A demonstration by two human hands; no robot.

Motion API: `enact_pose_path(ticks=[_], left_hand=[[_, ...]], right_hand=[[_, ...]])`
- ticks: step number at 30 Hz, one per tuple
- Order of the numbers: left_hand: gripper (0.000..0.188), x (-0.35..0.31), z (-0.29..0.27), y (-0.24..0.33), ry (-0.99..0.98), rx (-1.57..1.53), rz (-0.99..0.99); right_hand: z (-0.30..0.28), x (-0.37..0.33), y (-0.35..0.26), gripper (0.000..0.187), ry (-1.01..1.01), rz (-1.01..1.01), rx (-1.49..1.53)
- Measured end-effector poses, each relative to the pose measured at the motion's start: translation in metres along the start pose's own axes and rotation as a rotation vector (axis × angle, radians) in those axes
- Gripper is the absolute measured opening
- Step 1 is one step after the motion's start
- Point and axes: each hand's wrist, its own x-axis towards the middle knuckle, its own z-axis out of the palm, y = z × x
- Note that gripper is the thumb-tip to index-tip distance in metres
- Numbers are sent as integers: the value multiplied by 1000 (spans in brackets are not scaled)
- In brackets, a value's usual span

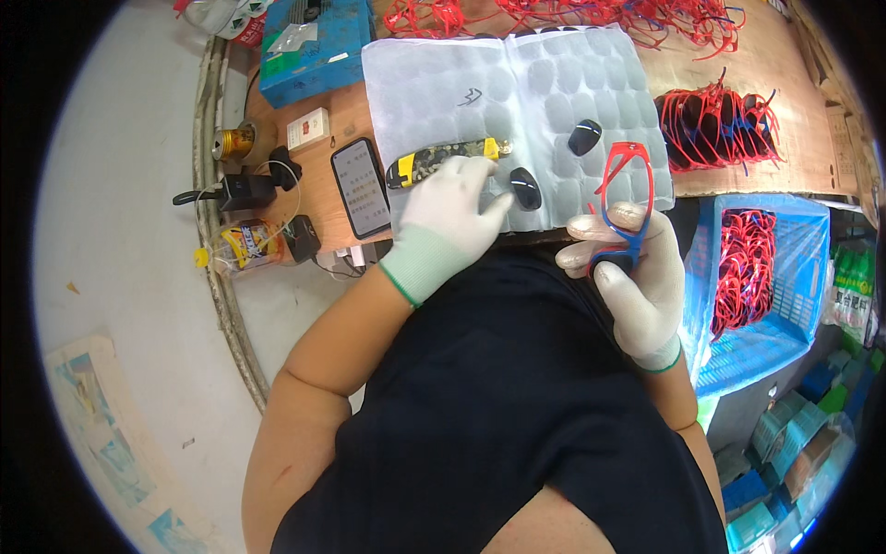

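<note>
My right hand [641, 286], in a white glove, grips a red and blue eyeglass frame [650, 189] between thumb and fingers. The frame stands on end. Its upper rim has no lens, while a dark lens [613, 261] shows at the lower rim, partly behind the thumb. My left hand [452, 208], also gloved, is open over the padded sheet, thumb apart from the bent fingers. Its fingers overlap a yellow and black patterned tool [443, 159] with a brass-coloured tip. Just right of the thumb lies a dark lens [525, 188]; another dark lens [584, 138] lies farther right.
Under the lenses spreads a white dimpled sheet [406, 83]. A phone [361, 187], a small white box [307, 128] and a blue metal box [314, 55] stand left. Red frames [720, 126] lie in a row at right, above a blue basket [766, 355] of more frames.
</note>
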Motion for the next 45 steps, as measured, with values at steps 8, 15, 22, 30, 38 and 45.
enact_pose_path(ticks=[8, 15, 22, 30, 38, 45], left_hand=[[49, -26, 0, -17, -7, 380, -49], [25, -33, -32, 5, -239, -619, -175], [19, -38, -26, 30, -323, -1282, -164], [37, 10, -22, -62, 103, 316, 163], [38, 0, -43, -52, 93, 191, 283], [42, -32, -31, -52, -39, 189, 225]], right_hand=[[2, 5, 2, 44, 74, 9, 26], [-9, 9, 5, 39, -55, 24, -414], [2, 9, 5, 27, -147, 142, -505], [-1, 6, 4, 20, -9, 39, -501], [-5, 5, 6, 19, 6, -20, -500], [-8, 6, 6, 19, -5, -14, -567]])
